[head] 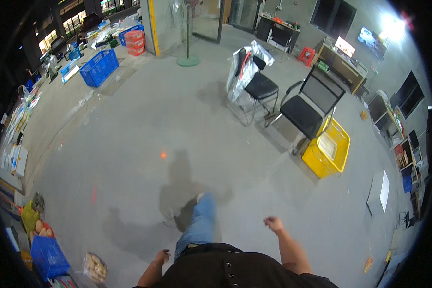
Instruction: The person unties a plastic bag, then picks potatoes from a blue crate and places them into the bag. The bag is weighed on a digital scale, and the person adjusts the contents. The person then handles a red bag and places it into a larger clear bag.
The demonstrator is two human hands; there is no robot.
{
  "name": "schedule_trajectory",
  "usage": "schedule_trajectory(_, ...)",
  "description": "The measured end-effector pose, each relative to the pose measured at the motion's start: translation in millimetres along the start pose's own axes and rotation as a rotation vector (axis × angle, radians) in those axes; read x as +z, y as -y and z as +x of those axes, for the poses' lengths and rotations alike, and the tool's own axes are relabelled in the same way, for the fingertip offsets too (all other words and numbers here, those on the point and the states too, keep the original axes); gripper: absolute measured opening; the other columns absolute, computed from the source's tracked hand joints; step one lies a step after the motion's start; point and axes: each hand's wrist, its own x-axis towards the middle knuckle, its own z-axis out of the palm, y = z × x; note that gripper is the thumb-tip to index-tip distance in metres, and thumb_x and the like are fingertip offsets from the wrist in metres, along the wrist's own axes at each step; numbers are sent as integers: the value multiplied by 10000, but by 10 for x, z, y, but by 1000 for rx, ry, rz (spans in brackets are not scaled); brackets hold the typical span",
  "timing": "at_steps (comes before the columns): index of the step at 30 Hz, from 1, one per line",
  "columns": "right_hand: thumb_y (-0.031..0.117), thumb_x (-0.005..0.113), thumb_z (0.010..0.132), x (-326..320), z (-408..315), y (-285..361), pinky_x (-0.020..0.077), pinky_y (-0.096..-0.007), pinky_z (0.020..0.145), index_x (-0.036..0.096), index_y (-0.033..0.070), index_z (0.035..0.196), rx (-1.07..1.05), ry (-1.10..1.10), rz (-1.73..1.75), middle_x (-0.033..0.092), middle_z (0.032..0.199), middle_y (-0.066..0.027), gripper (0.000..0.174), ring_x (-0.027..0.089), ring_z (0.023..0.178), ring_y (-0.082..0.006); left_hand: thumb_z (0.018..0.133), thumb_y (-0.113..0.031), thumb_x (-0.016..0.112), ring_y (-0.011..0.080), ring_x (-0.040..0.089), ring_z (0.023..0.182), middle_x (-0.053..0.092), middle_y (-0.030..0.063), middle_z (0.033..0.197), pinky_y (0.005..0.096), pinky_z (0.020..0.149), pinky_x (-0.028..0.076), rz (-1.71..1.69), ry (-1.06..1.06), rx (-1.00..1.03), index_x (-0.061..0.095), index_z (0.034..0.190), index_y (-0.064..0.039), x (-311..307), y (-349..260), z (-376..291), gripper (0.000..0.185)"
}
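Note:
My left hand (162, 256) hangs low beside my dark shirt, small in view, its fingers partly hidden. My right hand (273, 224) swings out over the concrete floor (129, 126), with curled fingers and nothing visible in it. Neither touches anything. One leg in blue jeans (198, 223) is stretched forward in a stride. On the floor to the left lies a clear plastic bag of rounded, pale brown items (95, 267); it is the thing nearest my left hand. A yellow plastic crate (311, 160) holding a pale tray (327, 145) stands ahead and to the right.
A black mesh armchair (300, 115) stands against the yellow crate. Behind it is another black chair (262, 86) draped with silvery sheeting. A white box (378, 194) sits at right. Blue crates (49, 257) (100, 68) stand left. A green round-based pole (188, 61) stands ahead.

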Motion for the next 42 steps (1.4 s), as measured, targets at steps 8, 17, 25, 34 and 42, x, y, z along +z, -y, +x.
schedule_trajectory(8, 279, 672, 776, -65, 659, 706, 511, -315, 637, 620, 66, 1054, 337, 460, -194, 661, 901, -63, 354, 623, 782, -175, 802, -290, 575, 370, 525, 1051, 568, 203, 1120, 435, 884, 427, 192, -423, 331, 507, 1178, -41, -3080, -3963, 1739, 456)
schedule_trajectory(17, 335, 702, 746, -471, 3427, 1632, 475, -289, 497, 634, 57, 1007, 316, 311, -228, 656, 711, -66, 387, 576, 544, -140, 856, -211, 537, 275, 602, 970, 605, 150, 1082, 362, 818, 471, -42, -173, 763, 530, 1143, -64, -4446, -7109, 3285, 323)
schedule_trajectory(25, 338, 612, 780, -1426, 6552, 4077, 480, -355, 702, 650, 81, 931, -54, 233, -402, 647, 822, -129, 300, 616, 764, -260, 803, -158, 541, 282, 590, 783, 608, 119, 930, 382, 681, 486, 600, -179, 402, 598, 1059, -89, -4821, -4749, 4080, 271)
schedule_trajectory(34, 155, 603, 830, -2104, 8966, 7408, 491, -309, 738, 613, 5, 1013, -457, -34, -9, 665, 893, -125, 237, 636, 827, -196, 822, -227, 542, 260, 581, 735, 611, 126, 830, 374, 648, 467, -358, 26, -622, 588, 969, -24, -5180, -5473, 4815, 255)
schedule_trajectory(42, 119, 617, 788, -1982, 10070, 8939, 458, -374, 839, 613, 48, 1022, -650, 45, -381, 624, 970, -139, 244, 574, 936, -312, 854, -248, 527, 251, 578, 703, 615, 140, 766, 369, 649, 455, -187, -265, -56, 578, 918, 18, -8289, -7796, 7889, 278)
